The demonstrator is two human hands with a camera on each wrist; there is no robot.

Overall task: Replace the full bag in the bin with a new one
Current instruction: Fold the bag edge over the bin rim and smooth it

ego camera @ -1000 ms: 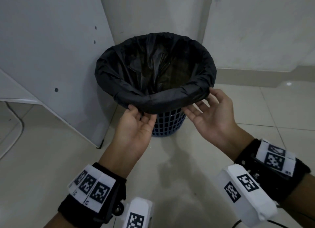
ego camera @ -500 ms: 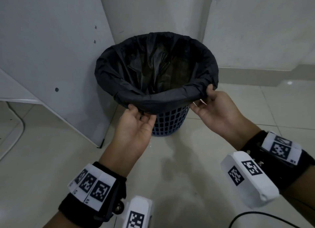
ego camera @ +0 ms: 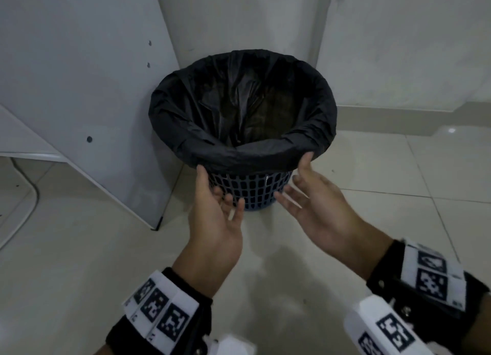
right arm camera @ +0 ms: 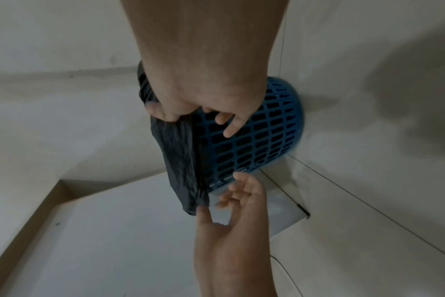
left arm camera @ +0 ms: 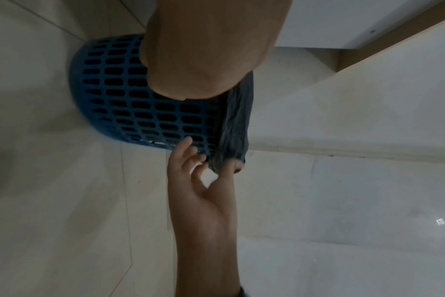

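The bin (ego camera: pixel 249 190), a blue lattice basket, stands on the floor (ego camera: pixel 79 248) in a corner beside a white panel (ego camera: pixel 79 89). The black bag (ego camera: pixel 239 131) lines it, its edge folded down over the rim. Both hands reach palm-up to the near side of that fold. The left hand (ego camera: pixel 215 216) has its thumb against the fold's lower edge, fingers loosely spread below. The right hand (ego camera: pixel 316 198) pinches the fold between thumb and forefinger, as the right wrist view shows, with its other fingers loose beside the lattice.
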